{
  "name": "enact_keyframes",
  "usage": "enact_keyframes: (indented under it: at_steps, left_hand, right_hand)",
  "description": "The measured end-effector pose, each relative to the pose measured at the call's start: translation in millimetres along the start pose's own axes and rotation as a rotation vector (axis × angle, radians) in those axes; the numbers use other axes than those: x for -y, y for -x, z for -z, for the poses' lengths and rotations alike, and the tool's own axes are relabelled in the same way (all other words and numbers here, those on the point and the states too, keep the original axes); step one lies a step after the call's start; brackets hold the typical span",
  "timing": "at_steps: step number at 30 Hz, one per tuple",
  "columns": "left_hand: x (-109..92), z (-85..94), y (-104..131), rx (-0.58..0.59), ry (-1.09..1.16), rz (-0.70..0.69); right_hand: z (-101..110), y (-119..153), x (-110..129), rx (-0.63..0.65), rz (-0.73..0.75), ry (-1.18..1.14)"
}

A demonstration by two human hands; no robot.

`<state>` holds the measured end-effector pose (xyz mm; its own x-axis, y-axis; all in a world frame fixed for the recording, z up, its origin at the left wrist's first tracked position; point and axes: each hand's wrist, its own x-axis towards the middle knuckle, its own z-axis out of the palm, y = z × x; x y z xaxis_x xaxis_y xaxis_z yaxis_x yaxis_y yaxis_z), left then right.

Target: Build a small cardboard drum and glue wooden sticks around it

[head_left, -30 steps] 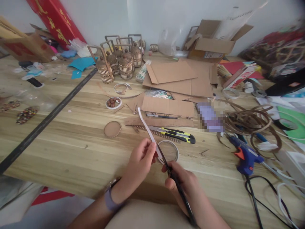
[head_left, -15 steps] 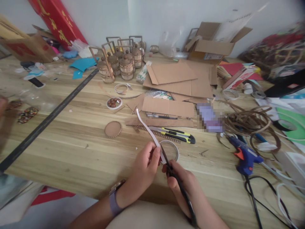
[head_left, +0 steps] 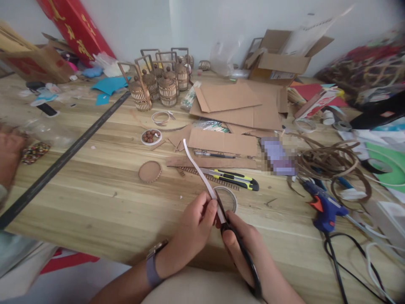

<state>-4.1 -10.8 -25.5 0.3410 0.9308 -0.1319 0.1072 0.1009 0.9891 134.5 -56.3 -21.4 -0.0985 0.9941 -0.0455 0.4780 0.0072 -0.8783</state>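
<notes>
Pinched in my left hand (head_left: 201, 223) is a narrow white strip (head_left: 198, 171), its free end curving up and away over the table. My right hand (head_left: 245, 242) is closed round black-handled scissors (head_left: 249, 261), whose blades lie along the strip close to my left fingertips. Just beyond my hands a pale ring (head_left: 234, 198) lies flat, partly hidden by them. A yellow and black utility knife (head_left: 237, 179) rests behind it. To the left sits a round cardboard disc with a ridged rim (head_left: 150, 172).
Small lantern-like bamboo baskets (head_left: 167, 90) stand at the back. Cardboard sheets (head_left: 228, 99) lie mid-table, with a dish of brown beads (head_left: 151, 137) nearby. On the right are a blue glue gun (head_left: 327, 209) and coiled strips (head_left: 329, 160). Another person's hand (head_left: 9, 156) is at far left.
The strip has shifted slightly, and the scissor blades now show more open along it. My hands moved a little to the right. The other person's hand came further into view.
</notes>
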Motion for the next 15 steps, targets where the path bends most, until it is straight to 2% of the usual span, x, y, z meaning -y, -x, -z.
enact_keyframes:
  at_steps: [8,12,15]
  left_hand:
    - [-1,3.1,-1,0.019,0.056,0.03]
    - [-2,8.8,-7,-0.071,0.04,0.075]
    - [-1,9.0,-9,-0.097,0.063,0.083]
  right_hand:
    - [0,7,-8,0.029,-0.076,-0.015]
    - [1,8,-5,0.022,-0.058,0.021]
    - [0,8,-5,0.038,-0.045,0.053]
